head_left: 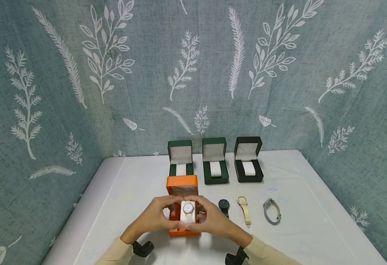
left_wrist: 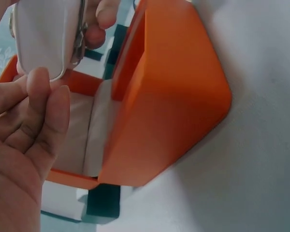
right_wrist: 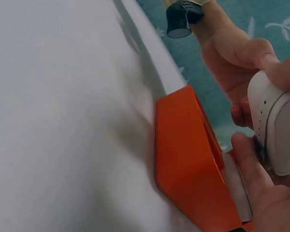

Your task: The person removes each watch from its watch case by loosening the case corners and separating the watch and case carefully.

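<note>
A wristwatch [head_left: 188,208] with a white dial and pale strap is wrapped round a white watch cushion [head_left: 183,218]. My left hand [head_left: 160,213] grips the cushion from the left, and my right hand [head_left: 214,218] grips it from the right. Both wrist views show the cushion raised above the open orange watch box [left_wrist: 169,96], whose lid stands up behind it. Pale lining shows inside the lid. In the right wrist view, small strap holes run along the band on the cushion [right_wrist: 286,135].
Behind stand two green watch boxes [head_left: 207,167] and a black watch box [head_left: 238,165], lids up, each with a white cushion. Right of the orange box lie a black watch [head_left: 224,204], a gold watch [head_left: 245,211] and a grey-banded watch [head_left: 265,211]. Patterned fabric [head_left: 213,110] hangs behind the table.
</note>
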`<act>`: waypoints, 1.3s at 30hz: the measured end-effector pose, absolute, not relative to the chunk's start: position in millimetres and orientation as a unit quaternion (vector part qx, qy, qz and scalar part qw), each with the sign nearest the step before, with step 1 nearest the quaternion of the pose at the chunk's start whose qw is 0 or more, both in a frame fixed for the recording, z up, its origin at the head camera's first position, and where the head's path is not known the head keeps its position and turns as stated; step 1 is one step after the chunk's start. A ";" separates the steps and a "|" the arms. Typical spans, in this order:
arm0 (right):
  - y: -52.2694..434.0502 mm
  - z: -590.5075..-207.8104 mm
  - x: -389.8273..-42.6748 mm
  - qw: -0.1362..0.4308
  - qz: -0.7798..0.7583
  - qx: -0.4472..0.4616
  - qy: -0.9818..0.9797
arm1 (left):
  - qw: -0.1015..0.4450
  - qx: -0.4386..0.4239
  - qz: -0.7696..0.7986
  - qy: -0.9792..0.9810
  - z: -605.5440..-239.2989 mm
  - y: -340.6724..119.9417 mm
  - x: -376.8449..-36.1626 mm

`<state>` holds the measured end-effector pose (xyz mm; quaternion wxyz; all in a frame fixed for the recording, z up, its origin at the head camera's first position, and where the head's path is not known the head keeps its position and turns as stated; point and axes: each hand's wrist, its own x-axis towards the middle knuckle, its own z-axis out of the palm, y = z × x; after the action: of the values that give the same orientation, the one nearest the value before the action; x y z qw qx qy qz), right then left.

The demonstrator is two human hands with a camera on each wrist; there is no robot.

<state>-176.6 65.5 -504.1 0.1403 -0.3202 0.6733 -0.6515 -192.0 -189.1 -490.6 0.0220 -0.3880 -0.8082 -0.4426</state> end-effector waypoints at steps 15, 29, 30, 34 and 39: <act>67.5 -505.6 -175.4 0.118 -0.629 -0.288 0.713 | 0.016 -0.372 -0.440 -0.817 -493.8 -191.8 -192.0; 70.2 -503.1 -172.8 0.113 -0.626 -0.301 0.710 | 0.024 -0.383 -0.435 -0.815 -490.9 -192.2 -190.9; 70.4 -503.2 -172.7 0.114 -0.627 -0.300 0.710 | 0.023 -0.382 -0.435 -0.815 -490.5 -192.2 -190.6; 70.0 -503.1 -171.7 0.118 -0.630 -0.293 0.710 | 0.019 -0.386 -0.430 -0.816 -490.8 -192.7 -190.4; 68.4 -500.4 -171.0 0.126 -0.633 -0.278 0.711 | 0.025 -0.399 -0.423 -0.813 -492.5 -191.9 -192.6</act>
<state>-171.0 68.4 -500.4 0.1261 -0.2781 0.7114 -0.6330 -192.6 -191.9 -492.5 0.0252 -0.3986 -0.8133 -0.4232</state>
